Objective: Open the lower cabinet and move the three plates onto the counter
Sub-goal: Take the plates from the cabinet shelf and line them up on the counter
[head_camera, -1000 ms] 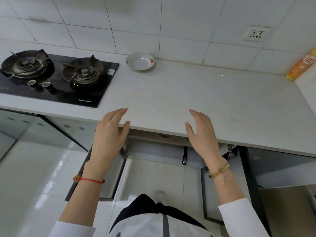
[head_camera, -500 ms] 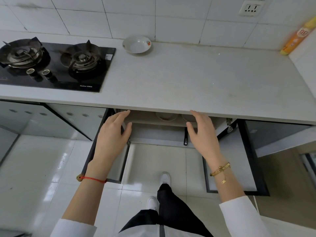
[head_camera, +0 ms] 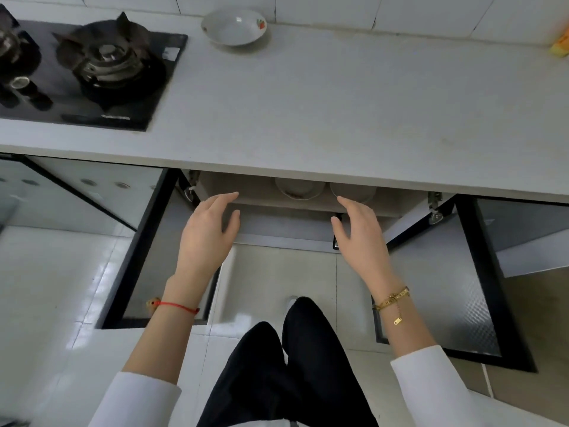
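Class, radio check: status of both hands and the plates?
Left hand, right hand open, empty. Two plates on cabinet shelf, one on counter. Nothing blocking.

The counter edge hides the upper parts of two plates on the cabinet shelf, just above centre of the frame; only their lower rims show, and a third plate cannot be made out. The stove is cut off at the upper left edge. A yellow object at the upper right edge is mostly cropped and cannot be identified. Both sleeves run off the bottom edge.
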`<state>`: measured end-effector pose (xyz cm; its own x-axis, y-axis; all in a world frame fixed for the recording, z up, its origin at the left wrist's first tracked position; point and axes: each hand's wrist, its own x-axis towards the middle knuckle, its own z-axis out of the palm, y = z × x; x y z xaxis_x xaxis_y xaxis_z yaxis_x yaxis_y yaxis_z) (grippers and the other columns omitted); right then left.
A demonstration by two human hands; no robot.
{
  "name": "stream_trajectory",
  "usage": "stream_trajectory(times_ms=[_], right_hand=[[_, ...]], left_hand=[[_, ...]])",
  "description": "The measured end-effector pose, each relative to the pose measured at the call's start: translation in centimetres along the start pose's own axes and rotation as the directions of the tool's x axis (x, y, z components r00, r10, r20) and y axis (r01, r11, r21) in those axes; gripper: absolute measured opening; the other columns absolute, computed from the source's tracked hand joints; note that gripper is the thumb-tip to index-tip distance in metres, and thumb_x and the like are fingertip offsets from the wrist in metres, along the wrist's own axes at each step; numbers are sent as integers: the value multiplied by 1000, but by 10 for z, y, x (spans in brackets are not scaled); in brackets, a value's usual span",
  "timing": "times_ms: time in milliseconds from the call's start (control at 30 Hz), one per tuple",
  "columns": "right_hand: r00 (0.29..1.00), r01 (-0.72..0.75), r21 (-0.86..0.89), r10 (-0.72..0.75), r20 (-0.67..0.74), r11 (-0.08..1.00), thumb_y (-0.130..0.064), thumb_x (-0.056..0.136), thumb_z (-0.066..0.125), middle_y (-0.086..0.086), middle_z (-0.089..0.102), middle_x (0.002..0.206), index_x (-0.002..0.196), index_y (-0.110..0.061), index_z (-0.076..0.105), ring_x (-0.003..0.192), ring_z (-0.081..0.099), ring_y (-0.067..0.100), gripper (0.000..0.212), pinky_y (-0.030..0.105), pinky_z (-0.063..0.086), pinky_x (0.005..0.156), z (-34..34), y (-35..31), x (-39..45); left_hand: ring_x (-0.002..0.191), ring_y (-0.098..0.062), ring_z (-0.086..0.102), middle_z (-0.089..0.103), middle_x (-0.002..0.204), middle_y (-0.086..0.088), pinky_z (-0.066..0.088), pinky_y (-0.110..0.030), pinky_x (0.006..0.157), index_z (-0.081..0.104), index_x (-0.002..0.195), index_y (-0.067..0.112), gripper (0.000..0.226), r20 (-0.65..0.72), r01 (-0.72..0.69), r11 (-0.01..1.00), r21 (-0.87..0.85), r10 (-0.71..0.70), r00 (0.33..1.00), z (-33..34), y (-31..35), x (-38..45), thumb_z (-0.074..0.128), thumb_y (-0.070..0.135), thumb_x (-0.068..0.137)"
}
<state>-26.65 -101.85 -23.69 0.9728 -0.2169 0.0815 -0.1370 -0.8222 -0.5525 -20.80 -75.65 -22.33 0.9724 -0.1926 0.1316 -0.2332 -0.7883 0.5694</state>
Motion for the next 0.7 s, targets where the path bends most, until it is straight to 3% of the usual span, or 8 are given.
stream_trajectory(times_ms=[300, 467, 700], right_hand=[[1000, -21, -18, 21, 6, 1000, -26, 99, 47, 4, 51, 139, 139, -13, 45, 133, 39, 18, 43, 32, 33, 111, 133, 106, 60], [999, 10, -70, -12, -34, 997, -28, 99, 47, 8, 52, 138, 139, -11, 44, 131, 42, 24, 43, 37, 35, 109, 203, 159, 97], [993, 34, -110, -46, -108, 993, -29, 99, 46, 10, 54, 135, 138, -12, 45, 127, 45, 28, 42, 38, 37, 106, 284, 215, 136]], left_hand=[[120, -20, 54, 61, 128, -2, 38, -24, 95, 55, 133, 16, 37, -17, -11, 1000, 10, 11, 1000, 149, -80, 50, 52, 20, 96], [117, -23, 57, 63, 126, -5, 44, -32, 95, 56, 131, 14, 37, -58, -73, 997, 11, 73, 996, 225, -127, 82, 54, 18, 94], [115, -22, 59, 63, 126, -8, 46, -31, 94, 56, 131, 14, 37, -112, -150, 989, 2, 149, 982, 315, -189, 123, 54, 23, 95]])
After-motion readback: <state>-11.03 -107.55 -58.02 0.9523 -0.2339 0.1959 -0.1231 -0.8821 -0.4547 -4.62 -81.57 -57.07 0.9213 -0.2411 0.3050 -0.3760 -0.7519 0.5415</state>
